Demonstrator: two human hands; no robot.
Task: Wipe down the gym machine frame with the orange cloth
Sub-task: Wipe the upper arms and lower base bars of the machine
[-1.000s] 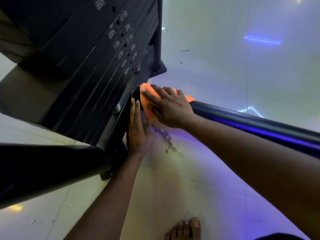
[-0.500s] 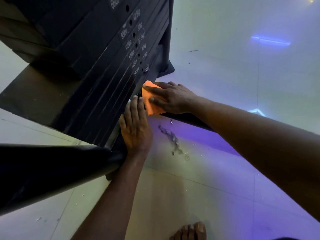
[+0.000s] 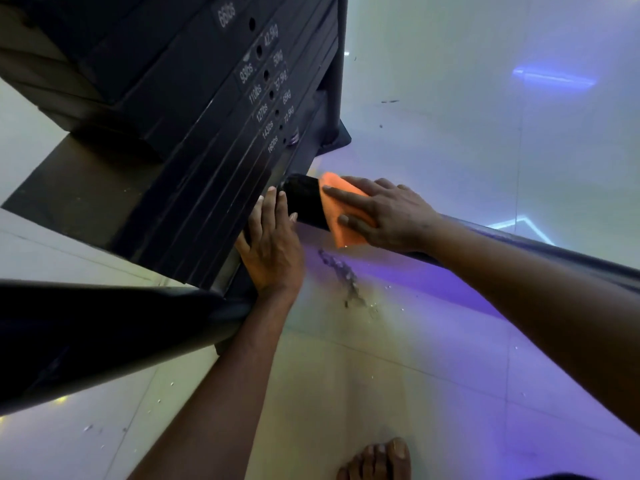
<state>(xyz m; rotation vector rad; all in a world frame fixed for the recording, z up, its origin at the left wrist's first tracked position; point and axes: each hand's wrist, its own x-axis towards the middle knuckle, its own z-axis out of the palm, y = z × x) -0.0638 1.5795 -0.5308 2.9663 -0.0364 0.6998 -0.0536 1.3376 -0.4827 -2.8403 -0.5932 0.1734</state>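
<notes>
Right hand [image 3: 391,216]: spread out flat, fingers straight and a little apart, pressing down on the orange cloth [image 3: 341,209]. Thumb low on the near side, fingers reaching toward the weights.
Left hand [image 3: 273,244]: flat too, fingers straight and close together, pointing up. Resting on the edge of the weight stack [image 3: 214,140], with fingertips just beside the end of the bar. Holding nothing.
Orange cloth: bright orange, folded over the top of the bar [image 3: 304,202] and hanging down its near side. Mostly hidden under the right hand, with one corner poking out past the fingers. Close to the end of the bar, where it meets the machine.
Bar: thick, round and black, part of the gym machine frame. Runs from the weight stack out to the right edge, passing under the right arm. Shiny, with purple light on it.
Weight stack: black plates piled up, white numbers and small holes down the front.
Dirt [image 3: 341,271]: a little gray trail of bits on the floor, just below the cloth.
Floor [image 3: 450,98]: pale shiny tiles with blue and purple light on them.
Foot [image 3: 377,460]: bare, at the bottom edge.
</notes>
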